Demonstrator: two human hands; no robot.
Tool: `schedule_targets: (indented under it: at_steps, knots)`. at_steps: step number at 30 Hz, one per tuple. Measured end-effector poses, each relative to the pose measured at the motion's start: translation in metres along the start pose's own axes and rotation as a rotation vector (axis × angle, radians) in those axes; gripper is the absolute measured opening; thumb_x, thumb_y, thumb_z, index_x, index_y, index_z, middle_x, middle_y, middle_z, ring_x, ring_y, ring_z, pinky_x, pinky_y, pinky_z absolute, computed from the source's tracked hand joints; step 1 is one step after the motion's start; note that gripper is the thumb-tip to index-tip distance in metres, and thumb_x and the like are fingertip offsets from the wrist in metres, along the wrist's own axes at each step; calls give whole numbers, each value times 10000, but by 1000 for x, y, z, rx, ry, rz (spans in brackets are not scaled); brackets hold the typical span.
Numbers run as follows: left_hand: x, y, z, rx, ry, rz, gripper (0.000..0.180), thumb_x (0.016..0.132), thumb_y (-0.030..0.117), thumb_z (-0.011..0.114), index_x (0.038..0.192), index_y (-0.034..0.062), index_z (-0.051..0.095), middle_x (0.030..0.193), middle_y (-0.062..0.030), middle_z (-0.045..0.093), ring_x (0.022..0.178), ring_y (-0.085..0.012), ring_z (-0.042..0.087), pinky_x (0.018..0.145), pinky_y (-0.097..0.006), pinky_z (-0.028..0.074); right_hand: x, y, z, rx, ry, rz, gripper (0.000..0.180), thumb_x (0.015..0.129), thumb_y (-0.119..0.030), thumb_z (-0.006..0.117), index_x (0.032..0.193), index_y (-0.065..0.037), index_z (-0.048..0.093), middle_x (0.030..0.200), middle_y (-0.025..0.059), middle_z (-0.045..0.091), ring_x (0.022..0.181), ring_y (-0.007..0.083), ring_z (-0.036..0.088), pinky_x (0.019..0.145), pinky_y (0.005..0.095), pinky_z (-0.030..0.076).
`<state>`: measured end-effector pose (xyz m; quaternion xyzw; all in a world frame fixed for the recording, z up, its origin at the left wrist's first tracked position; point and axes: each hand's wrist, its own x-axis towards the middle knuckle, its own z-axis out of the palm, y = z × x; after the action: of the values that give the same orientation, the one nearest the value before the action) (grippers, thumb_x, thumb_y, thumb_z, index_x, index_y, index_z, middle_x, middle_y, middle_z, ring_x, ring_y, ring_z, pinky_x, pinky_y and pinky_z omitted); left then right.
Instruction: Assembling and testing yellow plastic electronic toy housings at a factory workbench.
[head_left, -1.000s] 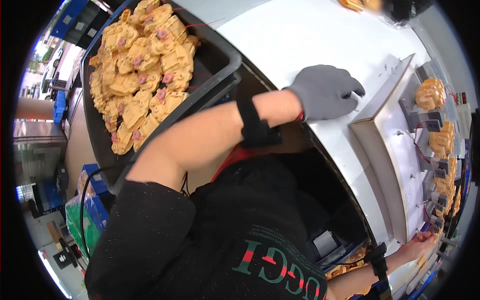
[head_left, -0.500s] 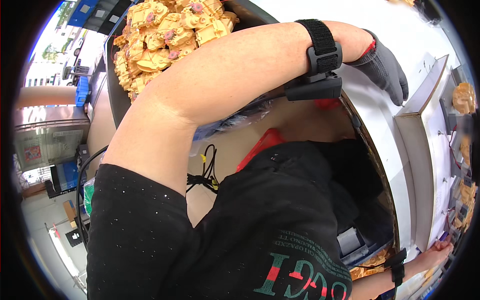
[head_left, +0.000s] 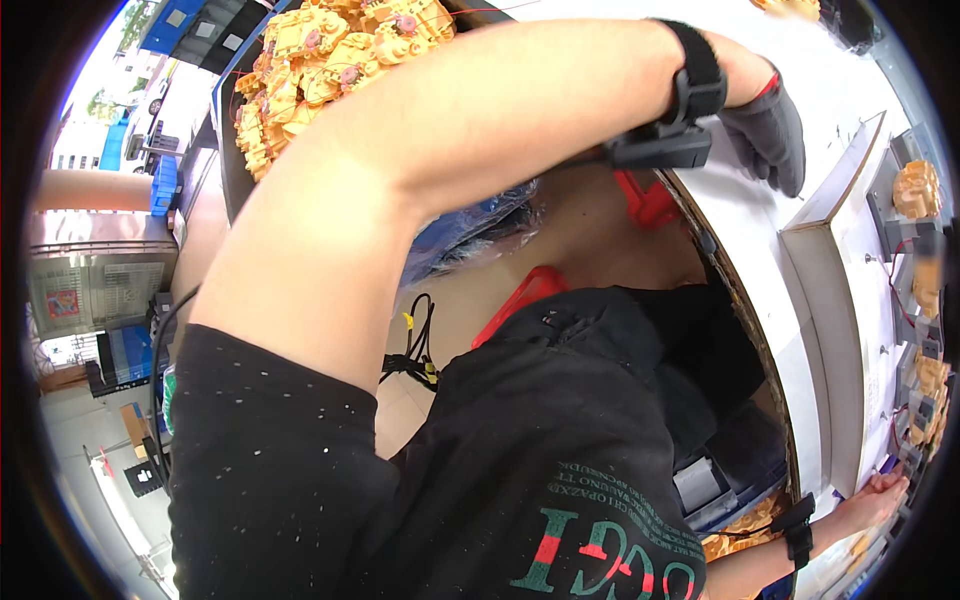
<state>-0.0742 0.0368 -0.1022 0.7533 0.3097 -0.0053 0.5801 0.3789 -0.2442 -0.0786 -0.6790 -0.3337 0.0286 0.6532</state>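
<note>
My left hand (head_left: pixel 768 138), in a grey glove with a red cuff edge, hangs over the white tabletop (head_left: pixel 750 215). Its fingers are curled together and point down; whatever lies inside them is hidden. At the lower right, my bare right hand (head_left: pixel 876 503) is closed, fingertips together, beside a small purple piece (head_left: pixel 887 465). What it grips is too small to make out. Close to it runs a row of yellow moulded parts (head_left: pixel 933 378) on dark grey holders, with thin red wires.
A dark bin (head_left: pixel 232 175) heaped with yellow moulded housings (head_left: pixel 330 62) stands at the upper left. A raised white panel (head_left: pixel 815 262) splits the tabletop. Below lie a red plastic stool (head_left: pixel 530 290), a black cable (head_left: pixel 418 345) and clear-wrapped blue material (head_left: pixel 465 235).
My left forearm has risen, and the gloved hand has shifted slightly left and up over the tabletop. More of the red plastic and blue wrapped material shows beneath. My right hand has barely moved.
</note>
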Motion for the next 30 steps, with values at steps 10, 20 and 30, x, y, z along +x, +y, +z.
schedule_targets:
  at_steps: [10, 20, 30]
  knots:
    - [-96, -30, 0, -60, 192, -160, 283, 879, 155, 634, 1158, 108, 650, 1034, -44, 694, 867, -152, 658, 744, -274, 536, 10, 5, -12, -80, 31, 33, 391, 1021, -294, 473, 950, 71, 594, 747, -7, 409, 659, 112, 318, 650, 240, 335]
    - [-164, -62, 18, -63, 313, -195, 288, 887, 153, 628, 1169, 98, 642, 1032, -50, 690, 874, -145, 651, 753, -270, 529, 9, 7, -21, -526, -59, -94, 447, 1048, -305, 386, 1257, 54, 553, 923, 51, 567, 743, 114, 508, 679, 235, 453]
    - [-175, -61, 29, -21, 360, -174, 293, 894, 151, 622, 1179, 88, 634, 1031, -56, 686, 881, -138, 644, 763, -266, 522, 31, 32, -47, -1043, -102, -481, 389, 1053, -202, 355, 1337, 30, 487, 1083, 109, 593, 834, 158, 599, 731, 230, 508]
